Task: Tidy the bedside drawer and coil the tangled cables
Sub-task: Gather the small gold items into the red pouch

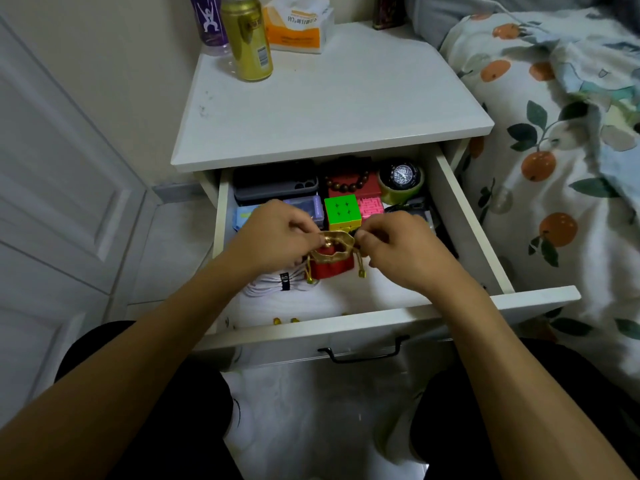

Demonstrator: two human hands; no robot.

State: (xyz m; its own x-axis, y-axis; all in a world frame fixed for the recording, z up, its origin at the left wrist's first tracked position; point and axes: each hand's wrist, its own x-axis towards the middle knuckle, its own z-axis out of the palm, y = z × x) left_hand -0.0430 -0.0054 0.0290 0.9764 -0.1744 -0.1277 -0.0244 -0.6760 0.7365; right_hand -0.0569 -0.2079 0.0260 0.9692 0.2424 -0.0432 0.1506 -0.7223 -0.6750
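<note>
Both hands are over the open drawer [464, 216]. The left hand [277, 237] and the right hand [398, 247] each pinch the gold rim of a little red drawstring pouch [332, 263], holding its mouth open. The pouch looks soft and light — the rim is likely the best place to hold it, since the cloth would flop.

Just beside it lies a white cable [270, 284], coiled and strapped. It looks bendy and easy to lift by the strap.

Farther back sit a green puzzle cube [342, 211], a watch [401, 174] and a bead bracelet [348, 183]. The white nightstand [346, 109] holds a gold can [247, 36] — a bed with an orange-print quilt [554, 161] is beside it.
</note>
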